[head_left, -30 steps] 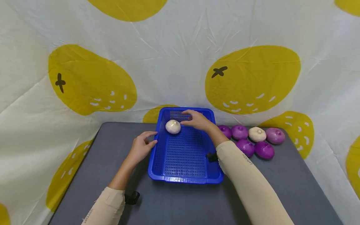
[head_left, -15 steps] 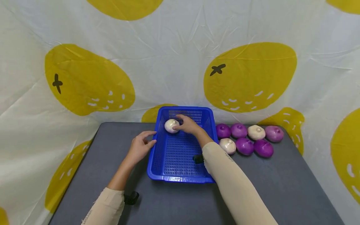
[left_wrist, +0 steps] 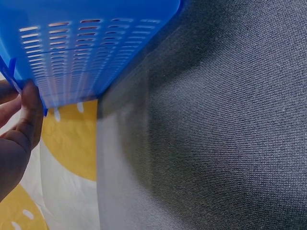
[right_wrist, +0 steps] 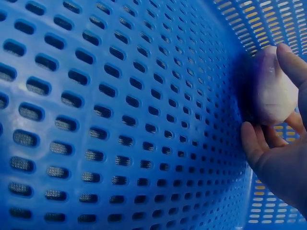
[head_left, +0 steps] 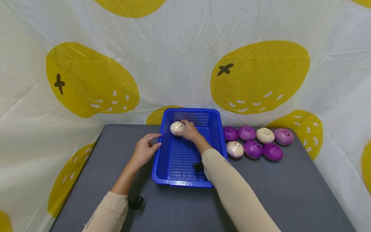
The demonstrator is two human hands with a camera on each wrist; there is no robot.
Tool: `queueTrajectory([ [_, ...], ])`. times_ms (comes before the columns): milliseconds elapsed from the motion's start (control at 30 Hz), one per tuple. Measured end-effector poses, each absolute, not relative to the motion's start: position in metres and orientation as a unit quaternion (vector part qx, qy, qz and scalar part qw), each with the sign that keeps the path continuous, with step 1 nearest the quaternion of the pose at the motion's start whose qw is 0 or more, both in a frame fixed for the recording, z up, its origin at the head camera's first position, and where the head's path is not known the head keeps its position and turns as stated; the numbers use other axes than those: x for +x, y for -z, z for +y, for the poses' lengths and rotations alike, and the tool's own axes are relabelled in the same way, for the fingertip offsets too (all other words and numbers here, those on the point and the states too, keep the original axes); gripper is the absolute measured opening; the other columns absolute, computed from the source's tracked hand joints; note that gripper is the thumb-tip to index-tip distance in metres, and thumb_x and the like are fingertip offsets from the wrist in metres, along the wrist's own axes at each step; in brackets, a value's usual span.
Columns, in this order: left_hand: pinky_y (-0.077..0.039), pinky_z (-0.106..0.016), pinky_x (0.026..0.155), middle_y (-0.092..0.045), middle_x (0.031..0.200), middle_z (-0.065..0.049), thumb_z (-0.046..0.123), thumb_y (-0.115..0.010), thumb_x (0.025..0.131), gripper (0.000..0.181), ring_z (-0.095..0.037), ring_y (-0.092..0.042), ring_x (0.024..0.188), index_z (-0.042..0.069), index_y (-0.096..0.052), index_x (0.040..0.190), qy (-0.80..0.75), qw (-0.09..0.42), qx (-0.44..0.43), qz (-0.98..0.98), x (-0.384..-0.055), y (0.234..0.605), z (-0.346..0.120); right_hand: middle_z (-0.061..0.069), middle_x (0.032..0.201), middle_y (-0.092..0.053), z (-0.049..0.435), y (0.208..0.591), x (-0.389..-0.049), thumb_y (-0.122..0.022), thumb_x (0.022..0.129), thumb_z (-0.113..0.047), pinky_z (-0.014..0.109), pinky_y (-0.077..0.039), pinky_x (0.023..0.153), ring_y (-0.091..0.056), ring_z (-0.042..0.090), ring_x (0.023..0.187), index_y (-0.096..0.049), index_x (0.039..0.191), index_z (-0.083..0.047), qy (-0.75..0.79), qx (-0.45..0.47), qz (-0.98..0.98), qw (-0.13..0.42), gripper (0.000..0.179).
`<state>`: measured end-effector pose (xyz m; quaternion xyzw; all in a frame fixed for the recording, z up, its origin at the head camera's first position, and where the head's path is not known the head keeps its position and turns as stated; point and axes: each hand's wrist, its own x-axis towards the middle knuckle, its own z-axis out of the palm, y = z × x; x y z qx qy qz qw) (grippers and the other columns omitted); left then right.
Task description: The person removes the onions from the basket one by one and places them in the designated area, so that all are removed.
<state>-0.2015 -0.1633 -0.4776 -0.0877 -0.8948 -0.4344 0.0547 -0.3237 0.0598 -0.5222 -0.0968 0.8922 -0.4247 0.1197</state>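
A white onion (head_left: 176,128) sits at the far left corner inside a blue perforated basket (head_left: 189,184). My right hand (head_left: 189,131) reaches into the basket and holds this onion from its right side. In the right wrist view, the thumb and fingers lie round the white onion (right_wrist: 276,91), low over the basket floor. My left hand (head_left: 144,149) grips the basket's left rim. Digits show on both sides of that rim (left_wrist: 14,81) in the left wrist view, though some are partly hidden.
Several purple onions (head_left: 253,149) and two white onions (head_left: 235,149) lie in two rows on the grey table (head_left: 292,187), right of the basket. A white cloth (head_left: 176,71) with yellow fruit prints hangs behind the table.
My right hand has moved left inside the basket and closed round the white onion. A white onion on the table, hidden earlier by the right arm, now shows. The left hand stays at the rim.
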Motion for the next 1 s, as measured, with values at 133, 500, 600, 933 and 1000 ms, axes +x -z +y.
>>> queueTrajectory([
  [133,-0.05,-0.025,0.061,-0.067,0.131,-0.017,0.009,-0.075,0.094,0.037,-0.014,-0.06,0.067,0.005,-0.07,0.13,0.434,0.053,-0.087,-0.895,-0.201,0.476,-0.161,0.024,0.151,-0.049,0.06,0.523,-0.32,-0.079,0.089,-0.04,0.053,-0.04,0.114,-0.05,0.04,0.137,-0.039,0.157,-0.006,0.426,-0.105,0.891,0.12,0.086],
  [500,-0.051,-0.025,0.062,-0.067,0.131,-0.018,0.009,-0.075,0.094,0.037,-0.014,-0.061,0.067,0.005,-0.07,0.131,0.433,0.048,-0.086,-0.896,-0.199,0.476,-0.159,0.021,0.153,-0.051,0.066,0.518,-0.319,-0.077,0.09,-0.041,0.051,-0.039,0.115,-0.05,0.038,0.139,-0.04,0.156,-0.005,0.42,-0.131,0.889,0.129,0.084],
  [600,-0.051,-0.024,0.061,-0.067,0.131,-0.017,0.009,-0.075,0.094,0.037,-0.015,-0.062,0.068,0.005,-0.071,0.13,0.435,0.055,-0.088,-0.894,-0.201,0.475,-0.16,0.02,0.153,-0.05,0.066,0.506,-0.321,-0.077,0.09,-0.042,0.051,-0.039,0.115,-0.05,0.038,0.139,-0.039,0.157,-0.005,0.407,-0.138,0.894,0.126,0.085],
  [933,-0.051,-0.024,0.061,-0.067,0.132,-0.017,0.008,-0.074,0.094,0.036,-0.015,-0.062,0.069,0.004,-0.07,0.13,0.429,0.054,-0.084,-0.898,-0.201,0.472,-0.162,0.017,0.154,-0.051,0.069,0.465,-0.321,-0.077,0.09,-0.042,0.051,-0.039,0.116,-0.05,0.036,0.14,-0.039,0.158,-0.007,0.371,-0.183,0.902,0.122,0.085],
  [1000,-0.051,-0.025,0.061,-0.067,0.132,-0.017,0.008,-0.075,0.094,0.036,-0.016,-0.062,0.069,0.004,-0.071,0.13,0.429,0.053,-0.083,-0.898,-0.2,0.472,-0.161,0.017,0.154,-0.05,0.074,0.459,-0.32,-0.076,0.091,-0.044,0.052,-0.039,0.116,-0.049,0.036,0.141,-0.038,0.159,-0.008,0.371,-0.188,0.902,0.12,0.086],
])
